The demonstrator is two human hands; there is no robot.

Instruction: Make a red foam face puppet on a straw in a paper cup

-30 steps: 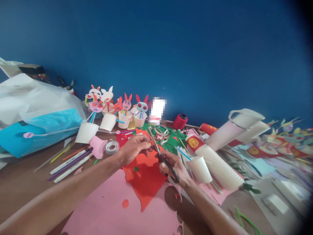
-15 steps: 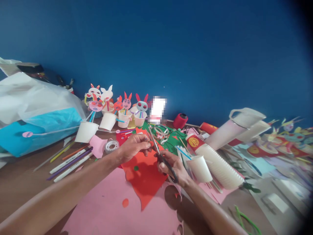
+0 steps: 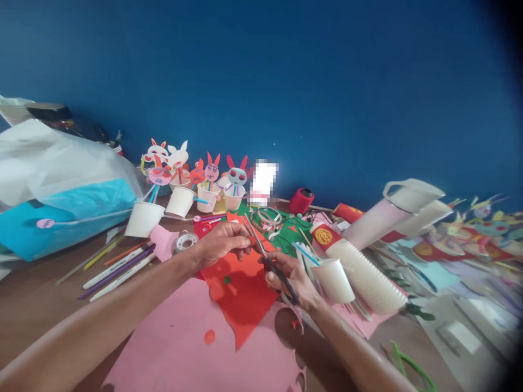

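Head view: my right hand [image 3: 288,275] is wrapped round the black handles of the scissors [image 3: 261,247], their metal blades pointing away from me and slanting left, the tips just beside my left fingers. My left hand [image 3: 224,242] has thumb and fingertips drawn together in a narrow pinch; something small and reddish shows at the tips, but I cannot tell whether it is gripped there. Both hands are over the red sheet [image 3: 249,305], which lies with a pointed corner toward me on the larger pink sheet [image 3: 180,337]. A small green spot [image 3: 227,280] is on the red, and an orange round piece [image 3: 210,337] is on the pink. Beyond my hands is a green sheet [image 3: 292,231] with loops of strip on it. Left of my left hand is a tape roll [image 3: 193,239], with white and purple pens [image 3: 116,275] further left. To the right of my right hand, a white cup [image 3: 334,280] leans beside a long stack of cups [image 3: 368,280], which lies on its side.
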